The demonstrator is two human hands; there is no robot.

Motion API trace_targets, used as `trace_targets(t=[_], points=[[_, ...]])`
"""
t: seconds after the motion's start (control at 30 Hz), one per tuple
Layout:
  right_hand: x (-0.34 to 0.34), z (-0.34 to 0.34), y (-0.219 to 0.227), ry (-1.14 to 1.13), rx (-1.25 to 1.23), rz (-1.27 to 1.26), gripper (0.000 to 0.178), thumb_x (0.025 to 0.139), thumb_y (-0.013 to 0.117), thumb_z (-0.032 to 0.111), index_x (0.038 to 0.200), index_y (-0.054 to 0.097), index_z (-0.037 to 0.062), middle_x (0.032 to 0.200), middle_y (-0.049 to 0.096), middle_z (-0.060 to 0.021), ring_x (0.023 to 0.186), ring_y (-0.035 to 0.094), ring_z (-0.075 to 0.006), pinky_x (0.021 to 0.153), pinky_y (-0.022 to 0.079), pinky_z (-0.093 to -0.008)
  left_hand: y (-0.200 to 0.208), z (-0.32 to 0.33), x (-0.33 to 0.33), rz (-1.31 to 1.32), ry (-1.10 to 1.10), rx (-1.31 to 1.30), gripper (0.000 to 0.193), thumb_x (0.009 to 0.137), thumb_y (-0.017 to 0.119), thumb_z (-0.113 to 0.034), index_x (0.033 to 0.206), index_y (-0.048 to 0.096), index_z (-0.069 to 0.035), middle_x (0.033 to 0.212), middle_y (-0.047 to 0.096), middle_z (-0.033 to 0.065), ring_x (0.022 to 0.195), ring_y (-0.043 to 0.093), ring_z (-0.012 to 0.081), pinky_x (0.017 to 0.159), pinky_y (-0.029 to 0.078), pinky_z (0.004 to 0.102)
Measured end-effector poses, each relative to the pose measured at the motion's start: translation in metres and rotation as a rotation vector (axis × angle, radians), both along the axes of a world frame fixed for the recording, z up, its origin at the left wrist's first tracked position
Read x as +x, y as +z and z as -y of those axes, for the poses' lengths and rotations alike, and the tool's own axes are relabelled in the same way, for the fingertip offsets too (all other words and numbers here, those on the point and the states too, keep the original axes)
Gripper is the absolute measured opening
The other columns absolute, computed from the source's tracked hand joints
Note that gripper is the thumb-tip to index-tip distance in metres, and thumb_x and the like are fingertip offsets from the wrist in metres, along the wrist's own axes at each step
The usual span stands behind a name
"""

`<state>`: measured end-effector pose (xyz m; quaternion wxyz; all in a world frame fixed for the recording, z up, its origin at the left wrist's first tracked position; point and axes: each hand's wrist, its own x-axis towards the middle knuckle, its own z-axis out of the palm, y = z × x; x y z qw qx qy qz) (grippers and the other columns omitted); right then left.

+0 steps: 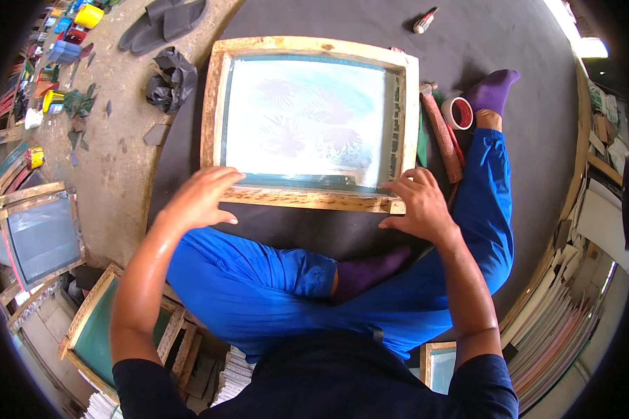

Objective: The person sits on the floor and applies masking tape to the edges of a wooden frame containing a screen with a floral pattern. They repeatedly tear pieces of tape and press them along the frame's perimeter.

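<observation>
A wooden-framed printing screen lies flat on the dark surface in front of me. Its pale mesh carries faint flower-like shapes and catches bright glare. At the near left corner, my left hand has its fingers stretched over the frame and its thumb held apart below the near rail. My right hand is at the near right corner, fingers slightly bent over the wood, thumb spread away from them. Both hands look open; whether the fingertips press on the frame is hard to tell.
Right of the frame lie a hammer and a tape roll; a screwdriver lies farther off. Black crumpled plastic and sandals are at far left. Other screens lean left. My legs border the near side.
</observation>
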<state>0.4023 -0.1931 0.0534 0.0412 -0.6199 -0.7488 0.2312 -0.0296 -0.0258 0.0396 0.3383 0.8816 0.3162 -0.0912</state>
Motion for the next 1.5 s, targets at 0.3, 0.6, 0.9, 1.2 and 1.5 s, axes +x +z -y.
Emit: trace_targets(t=[0.3,0.6,0.9,1.2,1.5], points=[[-0.001,0.021,-0.040,0.123,-0.016,0.250,0.068,0.067,0.092,0.033,0.128,0.070,0.0161,0.122,0.074,-0.0038,0.138,0.052,-0.0262,0.128,0.022,-0.0613,-0.037,0.016,-0.005,-0.108,-0.010,0.119,0.052,0.079,0.088,-0.017,0.126,0.071,-0.004,0.120,0.074,0.0150,0.114,0.070,0.0336,0.099,0.056,0.0445],[0.001,0.016,-0.055,0.107,0.061,0.288,0.048,0.078,0.084,0.033,0.123,0.074,0.0195,0.128,0.074,-0.0053,0.143,0.050,-0.0239,0.128,0.020,-0.0627,-0.033,0.014,-0.008,-0.177,0.034,0.201,0.043,0.083,0.085,-0.020,0.122,0.074,-0.008,0.113,0.076,0.0158,0.106,0.072,0.0381,0.090,0.058,0.0479],[-0.007,0.007,-0.052,0.088,-0.041,0.329,0.044,0.084,0.077,0.030,0.125,0.073,0.0156,0.137,0.069,-0.0083,0.147,0.047,-0.0272,0.127,0.022,-0.0625,-0.036,0.016,-0.003,-0.159,0.146,0.214,0.041,0.081,0.086,-0.013,0.120,0.073,-0.007,0.111,0.075,0.0188,0.106,0.071,0.0387,0.092,0.057,0.0481],[0.027,0.013,-0.037,-0.090,0.246,-0.036,0.052,0.070,0.090,0.033,0.118,0.077,0.0174,0.122,0.071,-0.0060,0.122,0.062,-0.0291,0.106,0.050,-0.0448,-0.057,0.060,0.113,0.351,0.237,0.201,0.055,0.078,0.089,-0.030,0.123,0.073,-0.001,0.124,0.073,0.0184,0.118,0.068,0.0366,0.105,0.053,0.0457],[0.025,0.015,-0.048,-0.052,0.278,-0.022,0.035,0.075,0.086,0.034,0.106,0.081,0.0188,0.102,0.071,-0.0037,0.102,0.064,-0.0276,0.092,0.055,-0.0422,-0.088,0.110,0.241,0.532,0.124,0.342,0.020,0.081,0.075,-0.010,0.100,0.077,-0.005,0.105,0.076,0.0079,0.102,0.069,0.0289,0.091,0.056,0.0438]])
